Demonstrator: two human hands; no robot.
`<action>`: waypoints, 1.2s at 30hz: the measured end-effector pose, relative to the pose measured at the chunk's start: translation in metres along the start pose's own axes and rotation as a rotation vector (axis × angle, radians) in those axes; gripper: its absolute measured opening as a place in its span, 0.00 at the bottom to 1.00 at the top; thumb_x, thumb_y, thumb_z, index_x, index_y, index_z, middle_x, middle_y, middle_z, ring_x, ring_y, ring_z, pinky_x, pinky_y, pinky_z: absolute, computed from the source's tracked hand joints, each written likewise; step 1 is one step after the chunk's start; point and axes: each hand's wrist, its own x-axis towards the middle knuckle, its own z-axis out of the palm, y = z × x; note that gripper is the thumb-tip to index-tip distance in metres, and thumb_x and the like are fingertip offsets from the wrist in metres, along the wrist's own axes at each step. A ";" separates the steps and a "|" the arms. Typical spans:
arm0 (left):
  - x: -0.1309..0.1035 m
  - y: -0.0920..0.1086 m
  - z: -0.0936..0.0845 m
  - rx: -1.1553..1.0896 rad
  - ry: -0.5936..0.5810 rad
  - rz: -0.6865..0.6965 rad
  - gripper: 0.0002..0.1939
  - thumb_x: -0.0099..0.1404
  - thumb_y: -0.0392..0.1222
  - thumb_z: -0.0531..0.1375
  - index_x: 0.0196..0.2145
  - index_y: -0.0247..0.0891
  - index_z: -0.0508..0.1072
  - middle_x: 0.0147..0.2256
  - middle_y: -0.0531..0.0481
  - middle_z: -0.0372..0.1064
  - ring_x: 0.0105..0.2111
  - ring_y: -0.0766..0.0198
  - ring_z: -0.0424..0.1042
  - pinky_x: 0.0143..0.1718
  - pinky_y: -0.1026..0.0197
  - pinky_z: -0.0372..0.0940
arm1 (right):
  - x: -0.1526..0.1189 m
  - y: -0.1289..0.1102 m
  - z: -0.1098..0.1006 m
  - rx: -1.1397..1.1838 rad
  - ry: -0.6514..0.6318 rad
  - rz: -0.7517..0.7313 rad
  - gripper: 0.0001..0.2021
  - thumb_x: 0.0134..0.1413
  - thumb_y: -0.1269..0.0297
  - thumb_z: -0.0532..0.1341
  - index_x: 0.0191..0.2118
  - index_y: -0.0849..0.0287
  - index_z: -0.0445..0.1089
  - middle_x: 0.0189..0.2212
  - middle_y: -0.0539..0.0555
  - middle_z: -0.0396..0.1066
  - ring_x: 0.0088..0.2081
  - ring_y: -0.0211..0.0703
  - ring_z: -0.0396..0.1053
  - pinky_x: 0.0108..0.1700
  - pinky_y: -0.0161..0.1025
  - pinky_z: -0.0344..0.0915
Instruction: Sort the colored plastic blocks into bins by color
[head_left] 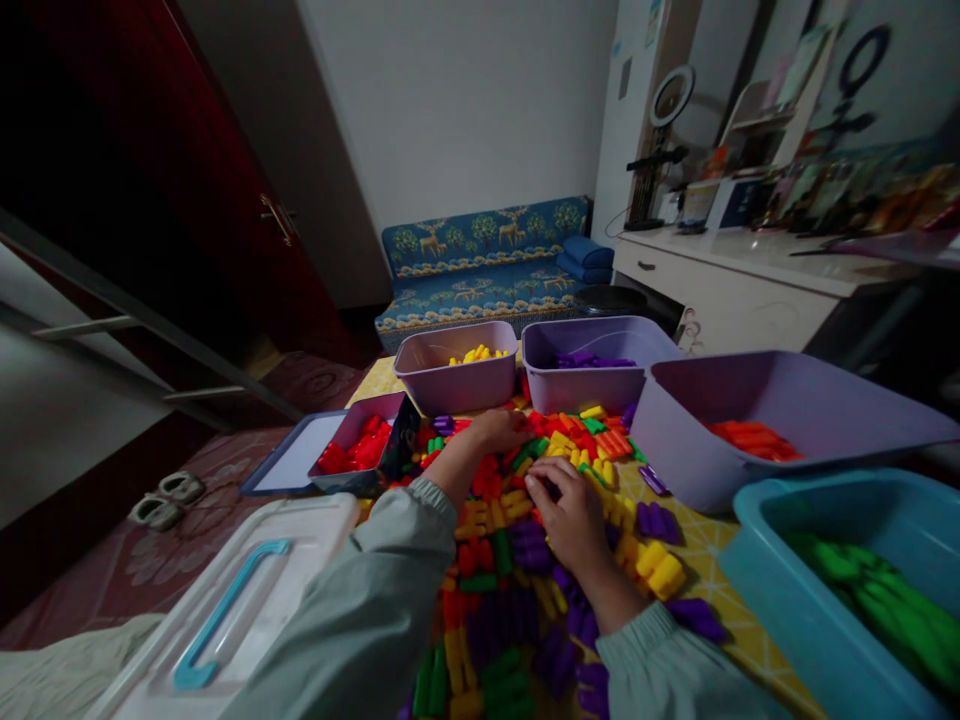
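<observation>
Two hands [499, 430] [566, 505] reaching among colourful plastic blocks [531, 548].
Chunky red, yellow, green and purple pieces are covering the middle of the yellow-clothed table [705, 550], spreading towards bins [461, 388] standing along its far edge; the left hand is stretching over red ones, the right is curling nearer, blocks lying beneath and around both; whether either is grasping one, I cannot tell.

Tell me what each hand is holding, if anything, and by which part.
It cannot be told: the left hand and right hand are both at the blocks, but any hold is too unclear to see.
</observation>
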 end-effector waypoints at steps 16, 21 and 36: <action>-0.125 0.028 0.033 -0.139 0.493 -0.018 0.12 0.61 0.40 0.60 0.43 0.45 0.75 0.45 0.45 0.68 0.48 0.52 0.66 0.50 0.52 0.62 | 0.001 0.006 0.001 0.000 0.005 0.004 0.06 0.57 0.63 0.57 0.35 0.58 0.71 0.36 0.57 0.74 0.39 0.47 0.71 0.44 0.44 0.68; -0.129 0.029 0.038 -0.243 0.512 -0.009 0.11 0.61 0.39 0.60 0.41 0.46 0.77 0.40 0.46 0.70 0.47 0.52 0.67 0.49 0.51 0.62 | 0.000 0.007 0.000 -0.086 -0.050 -0.006 0.18 0.55 0.63 0.58 0.52 0.57 0.68 0.46 0.58 0.74 0.45 0.51 0.72 0.48 0.49 0.68; -0.127 0.027 0.044 -0.672 0.617 -0.010 0.04 0.61 0.39 0.59 0.34 0.39 0.73 0.36 0.50 0.74 0.40 0.62 0.71 0.45 0.61 0.64 | 0.001 -0.006 -0.004 -0.120 -0.063 -0.106 0.14 0.57 0.57 0.59 0.47 0.57 0.71 0.44 0.59 0.73 0.48 0.52 0.68 0.51 0.50 0.65</action>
